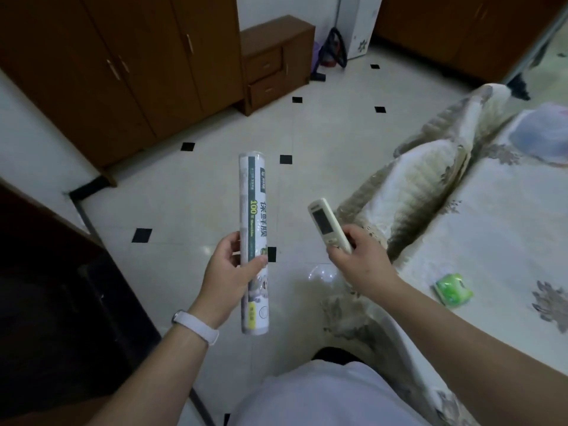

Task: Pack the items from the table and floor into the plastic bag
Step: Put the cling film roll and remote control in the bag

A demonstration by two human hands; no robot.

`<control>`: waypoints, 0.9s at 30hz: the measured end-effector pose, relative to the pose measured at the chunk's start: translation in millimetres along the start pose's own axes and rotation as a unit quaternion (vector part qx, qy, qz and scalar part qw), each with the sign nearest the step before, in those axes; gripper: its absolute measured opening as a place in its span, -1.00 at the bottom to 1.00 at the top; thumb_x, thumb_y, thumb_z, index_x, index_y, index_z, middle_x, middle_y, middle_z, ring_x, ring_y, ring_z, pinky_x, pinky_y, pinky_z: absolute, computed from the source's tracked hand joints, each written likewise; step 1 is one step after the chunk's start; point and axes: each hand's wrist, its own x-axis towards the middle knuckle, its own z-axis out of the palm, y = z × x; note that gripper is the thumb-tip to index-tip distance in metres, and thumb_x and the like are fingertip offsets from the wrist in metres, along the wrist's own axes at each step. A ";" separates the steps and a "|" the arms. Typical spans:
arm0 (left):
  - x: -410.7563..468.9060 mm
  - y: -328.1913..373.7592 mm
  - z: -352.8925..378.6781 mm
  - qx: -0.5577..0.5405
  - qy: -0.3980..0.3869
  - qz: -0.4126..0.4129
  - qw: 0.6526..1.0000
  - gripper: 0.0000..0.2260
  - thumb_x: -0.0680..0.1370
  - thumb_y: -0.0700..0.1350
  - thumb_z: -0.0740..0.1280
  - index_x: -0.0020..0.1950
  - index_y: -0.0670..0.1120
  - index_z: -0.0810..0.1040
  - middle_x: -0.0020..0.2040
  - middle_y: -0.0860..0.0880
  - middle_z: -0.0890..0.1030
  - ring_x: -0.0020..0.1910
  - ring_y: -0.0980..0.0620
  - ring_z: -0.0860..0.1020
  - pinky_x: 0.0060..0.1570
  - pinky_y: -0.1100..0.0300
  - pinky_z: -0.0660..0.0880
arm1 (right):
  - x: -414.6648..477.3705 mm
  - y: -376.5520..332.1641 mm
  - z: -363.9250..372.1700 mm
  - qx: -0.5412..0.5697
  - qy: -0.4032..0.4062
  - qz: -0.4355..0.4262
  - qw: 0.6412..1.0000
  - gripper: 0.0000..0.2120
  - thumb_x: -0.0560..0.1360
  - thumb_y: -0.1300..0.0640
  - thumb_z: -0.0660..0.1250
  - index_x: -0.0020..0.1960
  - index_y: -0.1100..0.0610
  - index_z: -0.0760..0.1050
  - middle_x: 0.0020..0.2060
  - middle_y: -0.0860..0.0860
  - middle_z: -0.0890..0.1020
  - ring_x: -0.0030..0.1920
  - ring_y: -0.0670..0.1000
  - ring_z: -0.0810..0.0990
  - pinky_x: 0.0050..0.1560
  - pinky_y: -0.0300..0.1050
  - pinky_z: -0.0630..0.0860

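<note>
Cling film roll (pixel 253 241): likely stiff, light, slick; left hand (pixel 227 269) grips its lower half, left of the table (pixel 491 241).
Remote control (pixel 325 224): rigid; right hand (pixel 359 259) pinches its base.

The left hand (pixel 229 265) grips a long roll of cling film (pixel 253 241), held upright above the tiled floor (pixel 190 192). The right hand (pixel 359 259) holds a pale remote control (pixel 327 224) by its lower end, screen up. On the floral-clothed table (pixel 491 241) to the right lie a small green packet (pixel 454 289) and, farther back, a translucent plastic bag (pixel 541 133).
</note>
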 end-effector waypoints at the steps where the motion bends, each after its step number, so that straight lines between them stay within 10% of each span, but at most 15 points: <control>1: 11.7 1.3 -3.5 -0.001 0.005 0.000 1.000 -0.60 0.47 -0.27 0.48 0.23 0.03 0.50 0.06 -0.01 0.66 -0.04 0.00 0.66 -0.17 0.17 0.61 | 10.6 -5.0 3.9 0.002 -0.003 -0.001 1.000 -0.78 0.48 0.03 0.35 0.10 -0.14 0.46 -0.19 -0.11 0.59 -0.26 -0.04 0.60 -0.28 -0.07 0.60; 14: 209.8 61.5 -22.7 0.022 0.075 -0.013 0.997 -0.60 0.48 -0.31 0.45 0.21 0.04 0.49 0.11 0.01 0.66 -0.01 0.05 0.66 0.00 0.08 0.61 | 232.9 -46.2 51.6 0.061 -0.074 -0.011 0.995 -0.88 0.49 0.04 0.36 0.00 -0.11 0.48 -0.24 -0.09 0.59 -0.33 -0.13 0.55 -0.39 -0.24 0.50; 27: 387.6 133.2 7.3 0.056 -0.013 0.021 0.998 -0.60 0.48 -0.30 0.44 0.22 0.05 0.50 0.10 0.03 0.66 -0.01 0.02 0.67 -0.10 0.15 0.60 | 381.5 -82.1 6.6 0.081 -0.022 0.021 0.996 -0.92 0.48 0.05 0.33 -0.10 -0.13 0.46 -0.33 -0.07 0.55 -0.38 -0.07 0.48 -0.40 -0.13 0.48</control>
